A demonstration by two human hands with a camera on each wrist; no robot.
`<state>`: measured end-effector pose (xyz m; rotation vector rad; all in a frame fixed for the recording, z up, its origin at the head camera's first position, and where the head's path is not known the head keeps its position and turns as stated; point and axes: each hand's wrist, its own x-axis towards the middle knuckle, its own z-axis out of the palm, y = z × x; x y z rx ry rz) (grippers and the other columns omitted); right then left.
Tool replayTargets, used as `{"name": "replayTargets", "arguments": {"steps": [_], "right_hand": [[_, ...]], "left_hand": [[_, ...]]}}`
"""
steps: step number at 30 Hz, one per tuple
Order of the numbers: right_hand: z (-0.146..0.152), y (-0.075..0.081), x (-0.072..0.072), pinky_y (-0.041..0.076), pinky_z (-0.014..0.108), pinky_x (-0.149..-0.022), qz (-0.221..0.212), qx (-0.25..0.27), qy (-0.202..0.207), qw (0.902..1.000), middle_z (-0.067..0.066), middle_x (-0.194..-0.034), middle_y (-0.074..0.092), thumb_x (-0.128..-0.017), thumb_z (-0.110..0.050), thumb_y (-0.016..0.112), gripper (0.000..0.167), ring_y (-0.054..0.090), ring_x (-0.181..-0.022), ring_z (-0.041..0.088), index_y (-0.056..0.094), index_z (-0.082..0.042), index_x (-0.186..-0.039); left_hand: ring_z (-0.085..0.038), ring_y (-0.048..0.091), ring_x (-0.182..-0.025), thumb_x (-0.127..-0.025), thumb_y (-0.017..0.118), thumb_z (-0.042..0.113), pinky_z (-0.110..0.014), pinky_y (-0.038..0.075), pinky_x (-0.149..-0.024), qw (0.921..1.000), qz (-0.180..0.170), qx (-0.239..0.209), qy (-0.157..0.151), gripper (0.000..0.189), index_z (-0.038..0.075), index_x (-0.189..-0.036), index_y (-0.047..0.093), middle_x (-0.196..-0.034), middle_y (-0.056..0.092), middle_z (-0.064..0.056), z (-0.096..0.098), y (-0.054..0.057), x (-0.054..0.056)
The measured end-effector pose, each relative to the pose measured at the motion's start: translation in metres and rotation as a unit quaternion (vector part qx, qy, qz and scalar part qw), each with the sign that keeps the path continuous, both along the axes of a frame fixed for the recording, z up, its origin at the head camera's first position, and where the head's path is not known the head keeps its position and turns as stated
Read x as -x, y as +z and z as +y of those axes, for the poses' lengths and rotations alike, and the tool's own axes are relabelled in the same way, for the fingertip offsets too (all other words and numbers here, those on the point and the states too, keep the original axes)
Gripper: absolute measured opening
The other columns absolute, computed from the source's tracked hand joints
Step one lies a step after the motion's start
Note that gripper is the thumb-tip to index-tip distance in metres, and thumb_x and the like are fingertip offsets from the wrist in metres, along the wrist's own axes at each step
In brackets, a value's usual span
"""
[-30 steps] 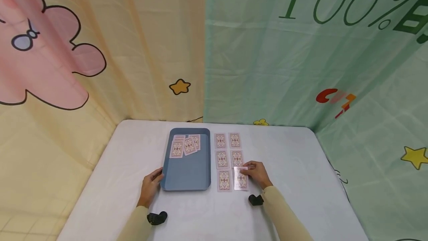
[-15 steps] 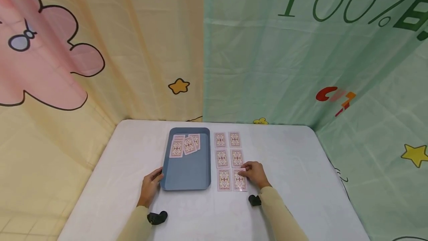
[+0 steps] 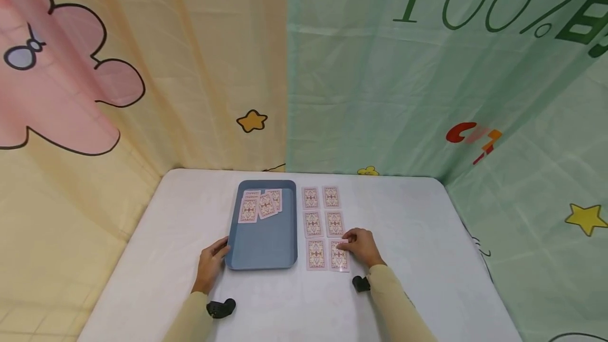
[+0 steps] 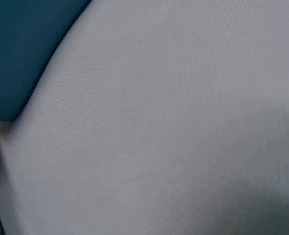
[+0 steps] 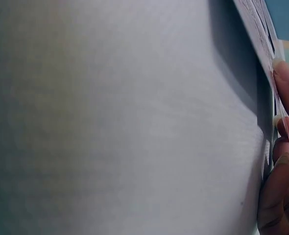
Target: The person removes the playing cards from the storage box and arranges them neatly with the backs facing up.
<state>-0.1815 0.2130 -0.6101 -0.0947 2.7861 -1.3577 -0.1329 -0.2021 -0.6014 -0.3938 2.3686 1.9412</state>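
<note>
In the head view my right hand (image 3: 363, 247) pinches the upper right corner of a playing card (image 3: 340, 261), the nearest one in the right column. The right wrist view shows that card (image 5: 256, 30) edge-on, tilted over the cloth, with the thumb (image 5: 287, 85) on one face and fingers behind. Other patterned cards (image 3: 315, 254) lie back up in two columns of three. My left hand (image 3: 209, 266) grips the lower left edge of a blue-grey tray (image 3: 261, 249), thumb at the rim. Several overlapping cards (image 3: 248, 209) lie at the tray's far end.
A white cloth covers the table (image 3: 408, 215). Printed curtains (image 3: 361, 94) stand close behind and at both sides. Each wrist carries a black camera, one on the left (image 3: 221, 309) and one on the right (image 3: 361, 283).
My right hand has lowered its card toward the table and slightly left, into line with its column. The left hand keeps its place on the tray. The head view has shifted slightly.
</note>
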Motion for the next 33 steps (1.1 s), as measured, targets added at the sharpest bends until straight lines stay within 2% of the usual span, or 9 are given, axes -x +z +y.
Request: {"name": "replayTargets", "arguments": {"steps": [8, 14, 17, 21, 24, 26, 28, 31, 33], "right_hand": [[-0.005, 0.002, -0.001, 0.04, 0.024, -0.057, -0.02, -0.006, -0.017, 0.9996, 0.002, -0.071, 0.056, -0.066, -0.012, 0.088, 0.027, 0.047, -0.065, 0.015, 0.068, -0.002, -0.083], [-0.007, 0.005, -0.001, 0.041, 0.024, -0.058, -0.005, 0.008, -0.024, 0.9997, 0.001, -0.07, 0.056, -0.065, -0.011, 0.089, 0.028, 0.048, -0.065, 0.014, 0.068, -0.003, -0.082], [-0.006, 0.008, 0.0, 0.041, 0.024, -0.058, 0.004, 0.011, -0.026, 0.9996, 0.0, -0.068, 0.056, -0.064, -0.012, 0.089, 0.027, 0.048, -0.064, 0.014, 0.067, -0.004, -0.079], [-0.007, 0.016, 0.003, 0.041, 0.024, -0.058, 0.008, 0.019, -0.023, 0.9995, 0.0, -0.067, 0.056, -0.066, -0.012, 0.088, 0.026, 0.048, -0.064, 0.014, 0.066, -0.005, -0.076], [-0.015, 0.026, 0.006, 0.041, 0.024, -0.058, 0.0, 0.033, -0.019, 0.9993, 0.0, -0.069, 0.056, -0.069, -0.012, 0.087, 0.024, 0.048, -0.064, 0.015, 0.065, -0.005, -0.077], [-0.022, 0.032, 0.009, 0.042, 0.024, -0.058, -0.002, 0.041, -0.014, 0.9991, 0.001, -0.07, 0.057, -0.07, -0.012, 0.086, 0.024, 0.049, -0.064, 0.015, 0.065, -0.004, -0.078], [-0.031, 0.037, 0.013, 0.042, 0.024, -0.058, -0.003, 0.045, -0.008, 0.9989, 0.001, -0.071, 0.058, -0.071, -0.012, 0.085, 0.023, 0.049, -0.065, 0.015, 0.065, -0.004, -0.08], [-0.044, 0.042, 0.02, 0.044, 0.024, -0.057, 0.002, 0.052, 0.007, 0.9986, 0.001, -0.071, 0.059, -0.072, -0.012, 0.085, 0.022, 0.05, -0.065, 0.015, 0.066, -0.003, -0.081], [-0.053, 0.044, 0.025, 0.044, 0.024, -0.058, 0.007, 0.058, 0.019, 0.9981, 0.001, -0.072, 0.059, -0.073, -0.012, 0.084, 0.021, 0.051, -0.066, 0.015, 0.067, -0.003, -0.082]], "left_hand": [[-0.036, 0.041, -0.132, -0.099, 0.049, 0.005, -0.002, 0.035, -0.081, 0.9999, 0.0, -0.014, -0.009, 0.043, -0.011, -0.139, 0.042, -0.142, 0.043, -0.028, -0.002, 0.005, -0.002], [-0.035, 0.042, -0.131, -0.099, 0.049, 0.005, -0.003, 0.035, -0.081, 0.9998, 0.004, -0.017, -0.005, 0.043, -0.011, -0.139, 0.043, -0.141, 0.044, -0.028, -0.003, 0.005, 0.0], [-0.035, 0.043, -0.13, -0.099, 0.049, 0.005, -0.003, 0.036, -0.081, 0.9999, 0.002, -0.014, 0.0, 0.042, -0.01, -0.137, 0.045, -0.141, 0.046, -0.027, -0.003, 0.002, 0.002], [-0.036, 0.042, -0.132, -0.098, 0.049, 0.005, -0.027, 0.041, -0.101, 0.9999, -0.003, -0.017, 0.002, 0.042, -0.011, -0.137, 0.045, -0.141, 0.045, -0.027, -0.001, -0.002, 0.003], [-0.036, 0.041, -0.133, -0.098, 0.048, 0.005, -0.046, 0.032, -0.108, 0.9998, -0.003, -0.017, 0.001, 0.042, -0.011, -0.137, 0.045, -0.142, 0.045, -0.027, 0.0, -0.003, 0.002], [-0.035, 0.042, -0.132, -0.097, 0.049, 0.005, -0.043, 0.034, -0.107, 0.9998, -0.003, -0.017, 0.003, 0.042, -0.01, -0.137, 0.046, -0.141, 0.045, -0.026, 0.0, -0.003, 0.003], [-0.035, 0.042, -0.132, -0.098, 0.049, 0.005, -0.033, 0.039, -0.104, 0.9999, 0.001, -0.014, 0.004, 0.042, -0.011, -0.136, 0.046, -0.141, 0.046, -0.027, 0.0, -0.002, 0.003], [-0.035, 0.044, -0.13, -0.098, 0.05, 0.003, -0.015, 0.041, -0.092, 0.9997, 0.008, -0.021, 0.007, 0.041, -0.012, -0.135, 0.047, -0.139, 0.047, -0.028, 0.001, -0.003, 0.003], [-0.036, 0.045, -0.128, -0.097, 0.05, 0.002, -0.009, 0.039, -0.085, 0.9996, 0.013, -0.023, 0.007, 0.04, -0.012, -0.135, 0.047, -0.138, 0.048, -0.029, 0.002, -0.004, 0.002]]}}
